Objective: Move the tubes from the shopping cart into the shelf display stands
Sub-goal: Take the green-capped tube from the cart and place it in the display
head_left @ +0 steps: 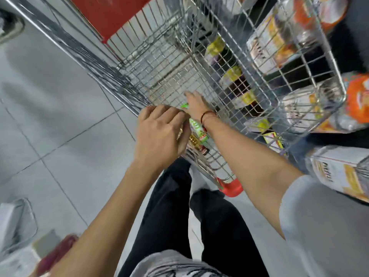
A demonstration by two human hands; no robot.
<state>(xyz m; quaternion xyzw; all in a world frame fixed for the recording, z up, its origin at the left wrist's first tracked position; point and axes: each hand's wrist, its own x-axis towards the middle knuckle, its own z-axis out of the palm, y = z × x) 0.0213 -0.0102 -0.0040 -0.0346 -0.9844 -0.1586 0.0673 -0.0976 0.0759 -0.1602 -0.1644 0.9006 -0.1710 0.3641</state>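
Note:
The wire shopping cart (163, 76) stands in front of me, seen from above and blurred. My left hand (161, 134) is curled at the cart's near rim around a bunch of tubes (197, 129); a green-and-white tube and a gold-and-red one stick out of it. My right hand (194, 104) reaches over the rim into the basket, palm down with fingers stretched out, just above the green cap of the top tube. Its underside is hidden. A red cord circles that wrist.
Shelves on the right hold white-and-yellow boxes (265, 43) and orange packs (357, 96), partly seen through the cart mesh. The cart has a red flap (111, 15) and a red corner bumper (231, 186). Grey tiled floor (50, 116) lies to the left.

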